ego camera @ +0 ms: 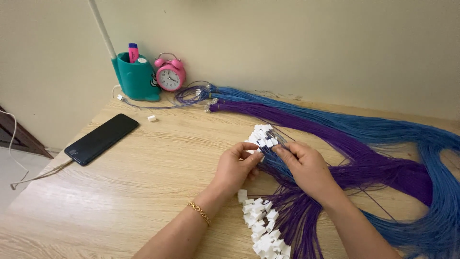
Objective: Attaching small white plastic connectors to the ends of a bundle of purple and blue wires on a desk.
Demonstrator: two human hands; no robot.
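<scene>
My left hand (235, 168) pinches a small white connector at the near edge of a cluster of white plastic connectors (262, 136). My right hand (306, 168) grips the thin blue and purple wires that run into that cluster. A second pile of white connectors (263, 228) with purple wires lies on the table between my forearms. Long bundles of purple wire (306, 125) and blue wire (373, 127) sweep across the wooden table (143, 182) to the right. A gold bracelet is on my left wrist.
A black phone (101, 138) with a cable lies at the left. A teal pen holder (136, 76) and a pink alarm clock (169, 74) stand against the wall. One loose white connector (151, 118) lies near them.
</scene>
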